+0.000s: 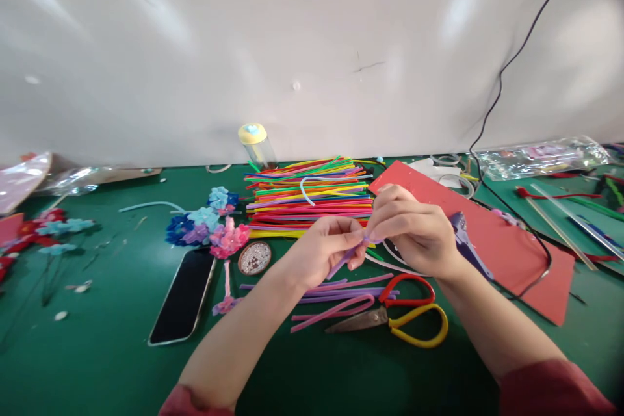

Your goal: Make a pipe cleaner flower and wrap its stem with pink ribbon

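Between my two hands, above the middle of the table, is a purple pipe cleaner [342,262]. My left hand [325,248] pinches it, with its lower end hanging below the fingers. My right hand [412,227] has its fingertips closed on the same piece, meeting the left fingertips; the part between them is mostly hidden. Below the hands lie several purple and pink pipe cleaners [336,294] and a folded pink one [336,313]. Scissors [377,320] with one red and one yellow handle rest beside them.
A pile of colourful pipe cleaners [312,198] lies behind my hands. To the left are a phone [184,299], fuzzy flowers [205,221] and a round beaded disc [254,258]. A red board [517,253], purple pliers [468,244] and a black cable [500,78] are right; a yellow-lidded jar [257,146] stands behind.
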A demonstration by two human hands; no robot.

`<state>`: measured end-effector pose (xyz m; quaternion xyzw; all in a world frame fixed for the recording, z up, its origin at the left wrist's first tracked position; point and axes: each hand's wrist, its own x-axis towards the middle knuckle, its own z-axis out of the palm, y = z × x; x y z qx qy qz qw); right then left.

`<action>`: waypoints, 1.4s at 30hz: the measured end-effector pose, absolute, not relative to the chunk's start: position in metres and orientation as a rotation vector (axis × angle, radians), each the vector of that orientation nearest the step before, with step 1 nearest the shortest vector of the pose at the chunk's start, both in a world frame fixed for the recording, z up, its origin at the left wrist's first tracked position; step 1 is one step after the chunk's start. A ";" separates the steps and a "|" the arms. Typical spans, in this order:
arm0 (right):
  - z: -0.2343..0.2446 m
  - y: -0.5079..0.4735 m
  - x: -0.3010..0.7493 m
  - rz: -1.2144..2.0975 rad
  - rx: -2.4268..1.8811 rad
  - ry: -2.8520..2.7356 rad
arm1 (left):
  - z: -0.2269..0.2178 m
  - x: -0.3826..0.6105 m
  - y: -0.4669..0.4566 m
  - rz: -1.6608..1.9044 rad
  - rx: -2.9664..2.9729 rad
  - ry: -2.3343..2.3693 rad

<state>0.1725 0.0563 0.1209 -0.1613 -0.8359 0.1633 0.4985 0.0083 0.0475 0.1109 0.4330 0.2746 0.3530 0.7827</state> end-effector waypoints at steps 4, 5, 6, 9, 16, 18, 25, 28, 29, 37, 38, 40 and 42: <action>0.119 0.057 0.172 0.432 -0.530 -1.955 | 0.108 0.008 0.048 0.900 1.094 0.693; 0.118 0.056 0.171 0.462 -0.622 -1.902 | 0.107 0.008 0.048 1.003 1.219 0.783; 0.116 0.056 0.171 0.506 -0.713 -1.845 | 0.106 0.008 0.047 1.129 1.375 0.892; 0.112 0.054 0.168 0.685 -0.888 -1.720 | 0.101 0.009 0.045 1.573 1.986 1.175; 0.111 0.050 0.162 0.777 -0.988 -1.572 | 0.090 0.014 0.043 1.775 2.670 1.135; 0.113 0.050 0.162 0.769 -1.010 -1.629 | 0.091 0.013 0.043 1.769 2.668 1.141; 0.115 0.050 0.161 0.610 -1.121 -1.818 | 0.090 0.014 0.043 1.711 2.678 1.156; 0.112 0.052 0.162 0.339 -1.030 -1.923 | 0.091 0.015 0.042 1.629 2.570 1.235; 0.112 0.053 0.163 0.232 -0.967 -1.960 | 0.093 0.015 0.042 1.564 2.489 1.263; 0.111 0.056 0.164 0.114 -0.771 -1.982 | 0.110 0.005 0.047 1.020 1.677 1.037; 0.110 0.055 0.164 0.150 -0.807 -1.943 | 0.110 0.006 0.046 1.001 1.626 0.997; 0.107 0.053 0.164 0.226 -0.881 -1.858 | 0.110 0.007 0.045 0.958 1.540 0.919; 0.103 0.052 0.163 0.321 -0.918 -1.771 | 0.110 0.009 0.043 0.938 1.492 0.864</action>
